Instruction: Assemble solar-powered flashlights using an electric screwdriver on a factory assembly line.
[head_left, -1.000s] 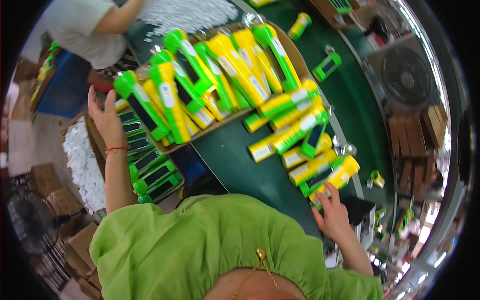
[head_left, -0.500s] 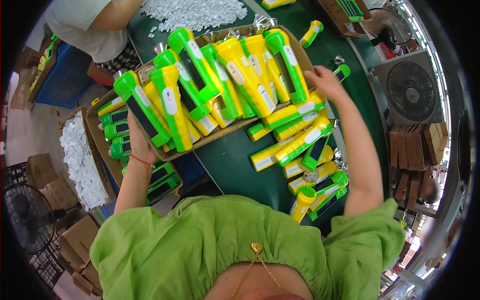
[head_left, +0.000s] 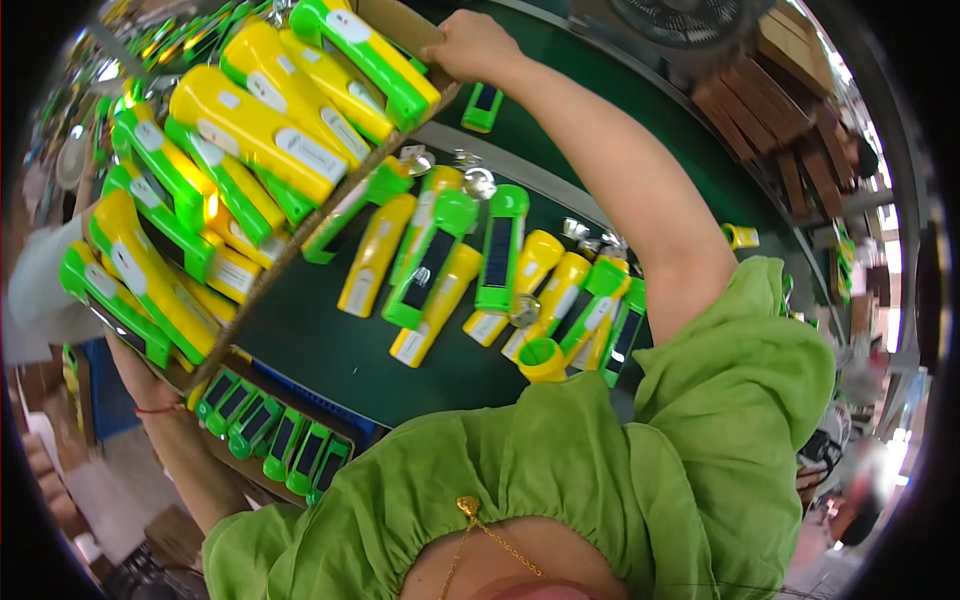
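A cardboard box [head_left: 262, 290] full of green-and-yellow flashlights [head_left: 270, 130] fills the upper left, slanting up to the right. My right hand [head_left: 475, 48] is closed on the box's far right end. My left hand [head_left: 135, 368] is at the box's near left end, its fingers hidden behind the cardboard and flashlights; a red band circles that wrist. More flashlights [head_left: 432, 265] lie in a loose row on the green table [head_left: 330, 350], right of the box. Several have dark panels on their sides, and shiny reflector parts [head_left: 480, 183] lie by their far ends.
Below the held box, a second carton [head_left: 262, 470] holds a row of green flashlights with dark panels. A boxy fan [head_left: 690, 15] and stacked brown cardboard [head_left: 765, 95] stand beyond the table at upper right. A white-sleeved person [head_left: 45, 290] is close to the box's left side.
The view has turned. The box, held between both hands, has shifted left and slants more steeply. My right hand has moved from beside the box's end to a grip on it.
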